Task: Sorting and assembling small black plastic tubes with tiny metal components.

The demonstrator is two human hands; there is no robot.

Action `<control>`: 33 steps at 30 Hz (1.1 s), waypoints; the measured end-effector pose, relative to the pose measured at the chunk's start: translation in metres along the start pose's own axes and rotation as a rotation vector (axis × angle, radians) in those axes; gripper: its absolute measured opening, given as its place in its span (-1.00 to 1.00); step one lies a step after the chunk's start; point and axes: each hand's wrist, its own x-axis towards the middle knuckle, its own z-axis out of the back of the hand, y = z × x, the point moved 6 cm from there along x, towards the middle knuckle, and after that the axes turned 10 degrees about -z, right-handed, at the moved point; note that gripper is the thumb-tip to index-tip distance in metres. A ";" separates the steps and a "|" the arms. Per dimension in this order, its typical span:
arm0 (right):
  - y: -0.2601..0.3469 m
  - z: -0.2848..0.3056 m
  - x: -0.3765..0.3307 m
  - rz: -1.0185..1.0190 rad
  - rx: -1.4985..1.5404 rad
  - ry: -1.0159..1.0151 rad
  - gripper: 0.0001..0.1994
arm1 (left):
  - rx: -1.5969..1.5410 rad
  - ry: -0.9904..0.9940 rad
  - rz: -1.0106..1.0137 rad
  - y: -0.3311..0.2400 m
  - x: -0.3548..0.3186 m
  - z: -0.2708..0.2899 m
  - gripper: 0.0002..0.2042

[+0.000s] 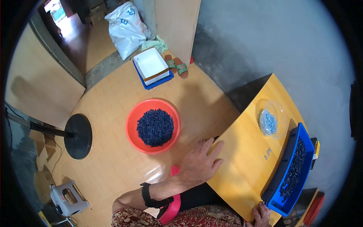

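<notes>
My left hand [200, 162] hovers by the left edge of the yellow table [238, 159], fingers apart and nothing in them. A black band [146, 195] circles that wrist. At the table's near edge, my right hand [261, 216] lies with its fingers stretched out, beside the near corner of a blue bin [271, 195]; whether it touches the bin I cannot tell. Small dark cylindrical pieces [294, 170] fill the bin. Farther back on the table is a clear round bowl [281, 130] of small shiny pieces [267, 123]. A few loose shiny bits [268, 153] lie nearer.
On the floor to the left stands a red basin [130, 130] heaped with dark pieces. Beyond are a white box [149, 64] on a blue tray [153, 85], green sandals [181, 70] and a white sack [124, 30]. A black round base [78, 136] and grey stool [70, 198] stand left.
</notes>
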 end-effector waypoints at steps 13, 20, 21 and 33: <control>0.040 0.009 0.020 -0.008 -0.301 -0.105 -0.36 | -0.132 0.000 -0.010 0.009 -0.008 -0.001 -0.45; 0.025 -0.001 0.017 -0.002 -0.457 -0.065 -0.30 | -0.079 -0.051 -0.053 0.012 -0.010 -0.001 -0.45; 0.027 -0.001 0.017 0.025 -0.471 -0.107 -0.30 | -0.059 -0.057 -0.060 0.012 -0.010 -0.001 -0.45; 0.050 0.004 0.022 0.058 -0.432 -0.179 -0.35 | -0.071 -0.071 -0.037 0.010 -0.008 0.000 -0.44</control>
